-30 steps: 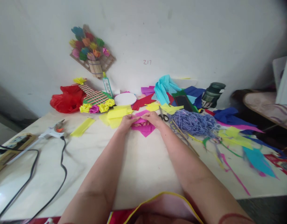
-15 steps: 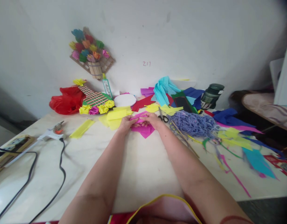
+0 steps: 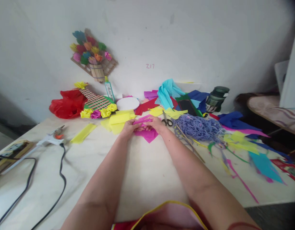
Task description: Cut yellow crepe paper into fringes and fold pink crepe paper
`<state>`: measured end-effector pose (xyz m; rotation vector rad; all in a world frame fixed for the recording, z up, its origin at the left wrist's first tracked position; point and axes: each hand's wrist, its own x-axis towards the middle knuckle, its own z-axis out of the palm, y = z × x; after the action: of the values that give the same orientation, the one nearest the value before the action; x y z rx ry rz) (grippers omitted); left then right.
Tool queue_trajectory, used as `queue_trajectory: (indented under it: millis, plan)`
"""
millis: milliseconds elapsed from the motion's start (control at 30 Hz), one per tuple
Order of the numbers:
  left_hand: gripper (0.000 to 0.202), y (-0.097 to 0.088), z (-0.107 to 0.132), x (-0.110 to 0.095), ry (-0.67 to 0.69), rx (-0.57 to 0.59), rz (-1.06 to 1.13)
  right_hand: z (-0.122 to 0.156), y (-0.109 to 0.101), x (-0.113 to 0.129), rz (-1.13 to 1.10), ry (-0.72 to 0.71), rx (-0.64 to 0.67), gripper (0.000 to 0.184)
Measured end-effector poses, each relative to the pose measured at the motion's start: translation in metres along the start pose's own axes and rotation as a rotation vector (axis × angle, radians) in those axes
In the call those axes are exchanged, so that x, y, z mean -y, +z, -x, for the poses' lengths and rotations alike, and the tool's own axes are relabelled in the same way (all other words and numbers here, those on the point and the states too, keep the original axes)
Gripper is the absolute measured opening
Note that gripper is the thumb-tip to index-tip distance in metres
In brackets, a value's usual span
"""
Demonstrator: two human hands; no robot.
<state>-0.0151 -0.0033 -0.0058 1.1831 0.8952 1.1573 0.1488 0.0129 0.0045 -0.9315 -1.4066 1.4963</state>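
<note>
Both arms reach out over the white table, and the hands meet at a piece of magenta crepe paper (image 3: 149,136). My left hand (image 3: 129,127) is closed on its left side, and my right hand (image 3: 155,124) grips its right side. Between the fingers the paper looks gathered or folded; a pointed corner hangs toward me. More magenta paper lies under or behind the hands, partly hidden. Just left are yellow crepe paper pieces (image 3: 118,119). Right beside my right hand lie black-handled scissors (image 3: 166,122).
A white glue gun (image 3: 50,139) with a black cord and a power strip (image 3: 14,150) lie left. A tangle of purple string (image 3: 198,127) and a thin stick (image 3: 191,143) lie right. Behind stand a flower-trimmed stick craft (image 3: 96,99), a glue tube (image 3: 109,89) and a dark jar (image 3: 217,99).
The hands stay at the same spot, with only slight finger movement on the magenta paper. The whole view has shifted very slightly.
</note>
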Motion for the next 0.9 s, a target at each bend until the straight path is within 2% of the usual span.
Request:
queue_trajectory:
  millis: [300, 467, 900]
  plan:
    - [0.028, -0.003, -0.001, 0.001, -0.010, 0.026, 0.043, 0.000, 0.002, -0.001, -0.035, -0.008, -0.066, 0.020]
    - [0.028, -0.006, 0.000, 0.000, -0.032, 0.083, 0.062, -0.002, -0.003, -0.006, -0.072, -0.031, -0.052, 0.019]
    - [0.028, -0.005, 0.004, -0.005, -0.045, 0.088, 0.086, -0.005, -0.010, -0.016, -0.145, -0.026, -0.009, 0.026]
